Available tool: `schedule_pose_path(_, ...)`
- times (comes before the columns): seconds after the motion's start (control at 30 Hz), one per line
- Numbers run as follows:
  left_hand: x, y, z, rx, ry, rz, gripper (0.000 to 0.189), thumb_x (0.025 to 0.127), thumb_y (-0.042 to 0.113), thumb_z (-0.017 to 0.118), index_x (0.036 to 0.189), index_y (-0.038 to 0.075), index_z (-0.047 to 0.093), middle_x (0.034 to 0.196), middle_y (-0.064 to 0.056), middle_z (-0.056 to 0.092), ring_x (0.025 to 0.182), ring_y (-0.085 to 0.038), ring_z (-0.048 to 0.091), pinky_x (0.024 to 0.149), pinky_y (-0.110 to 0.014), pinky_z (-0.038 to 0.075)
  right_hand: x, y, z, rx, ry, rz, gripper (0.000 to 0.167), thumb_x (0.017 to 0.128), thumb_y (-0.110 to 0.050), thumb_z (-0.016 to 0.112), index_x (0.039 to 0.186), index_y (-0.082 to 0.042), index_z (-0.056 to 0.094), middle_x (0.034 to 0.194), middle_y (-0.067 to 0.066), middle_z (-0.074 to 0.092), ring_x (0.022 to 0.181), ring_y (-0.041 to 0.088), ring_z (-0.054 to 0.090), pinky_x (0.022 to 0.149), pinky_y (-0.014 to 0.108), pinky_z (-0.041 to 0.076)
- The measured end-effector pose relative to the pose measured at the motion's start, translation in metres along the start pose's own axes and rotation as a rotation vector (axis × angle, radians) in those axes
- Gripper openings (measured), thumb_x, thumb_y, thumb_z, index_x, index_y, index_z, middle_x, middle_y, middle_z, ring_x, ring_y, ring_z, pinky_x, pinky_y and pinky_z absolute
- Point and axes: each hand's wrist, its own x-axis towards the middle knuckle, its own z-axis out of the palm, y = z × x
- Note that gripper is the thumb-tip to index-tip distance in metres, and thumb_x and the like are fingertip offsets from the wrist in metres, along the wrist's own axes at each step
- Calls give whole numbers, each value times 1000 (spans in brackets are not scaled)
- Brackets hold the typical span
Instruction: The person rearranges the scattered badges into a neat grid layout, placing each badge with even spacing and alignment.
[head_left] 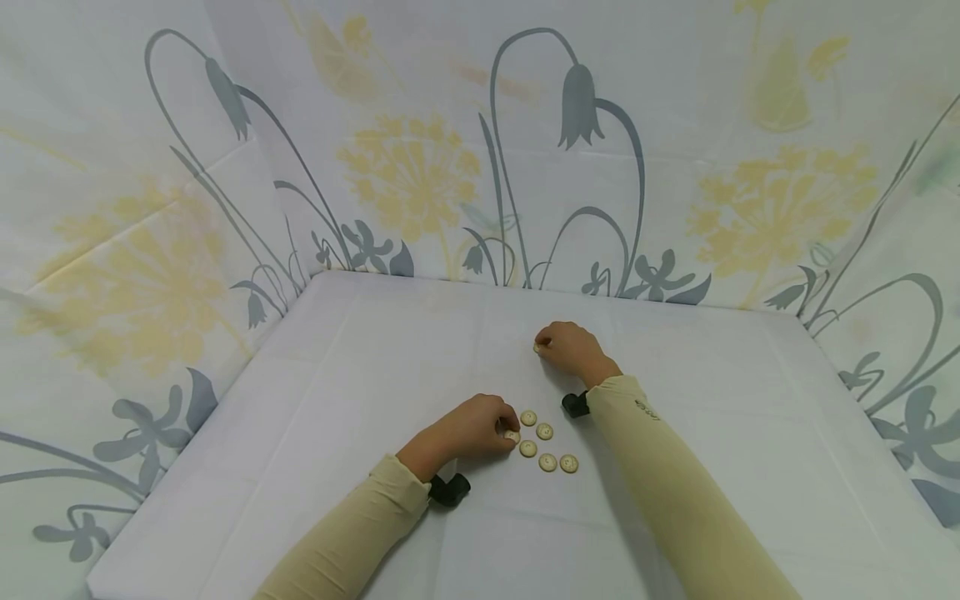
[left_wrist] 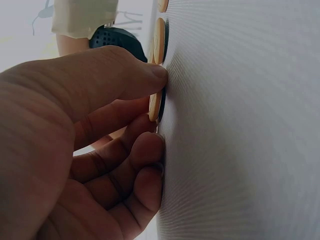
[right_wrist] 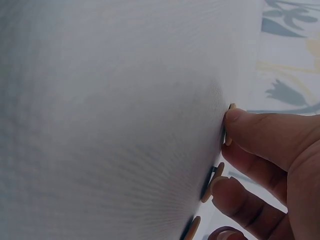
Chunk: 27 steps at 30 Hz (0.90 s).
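Well apart over the table, both hands are busy: the left hand (head_left: 476,427) pinches one round wooden disc (head_left: 512,436) between thumb and finger, low against the white cloth, while the right hand (head_left: 572,347), farther from the person, grips another pale disc (head_left: 537,347) by its edge. Just right of the left hand lie five loose discs (head_left: 544,432) in a loose cluster, each bearing a small dark marking I can't make out. Black devices (head_left: 450,490) sit at both wrists, below beige sleeves (head_left: 660,467), the right one with small dark print. Around us, the white tabletop (head_left: 405,350) meets hanging fabric (head_left: 667,50) patterned with drooping grey bellflowers and yellow flower heads.
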Motion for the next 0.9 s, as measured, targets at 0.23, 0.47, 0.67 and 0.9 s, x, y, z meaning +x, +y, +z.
schedule_pose_path(0.23,0,0,0,-1,0,-2,11,83,15,72,93,11,73,84,4,63,74,-4,53,70,-18,46,2,0,1,-2,-2,4,34,97,-30,56,123,-12,66,123,9,65,115,29,60,95,46,47)
schedule_pose_path(0.47,1,0,0,-6,-4,-5,12,84,15,72,94,10,73,85,4,63,74,-4,53,70,-18,46,-1,-1,1,7,6,10,33,97,-30,56,122,-13,67,122,10,65,112,29,61,93,47,48)
schedule_pose_path(0.67,0,0,-1,-8,-1,5,11,83,15,72,94,10,73,85,3,64,74,-4,53,70,-19,46,-6,-1,0,-6,23,2,32,96,-31,58,123,-15,66,123,9,64,110,29,61,91,46,49)
schedule_pose_path(0.9,1,-1,0,-7,-10,-4,13,84,17,72,95,11,73,87,4,64,75,-4,53,71,-19,46,-14,-5,-3,-5,36,-19,31,95,-28,60,122,-16,67,123,9,64,109,28,62,89,46,50)
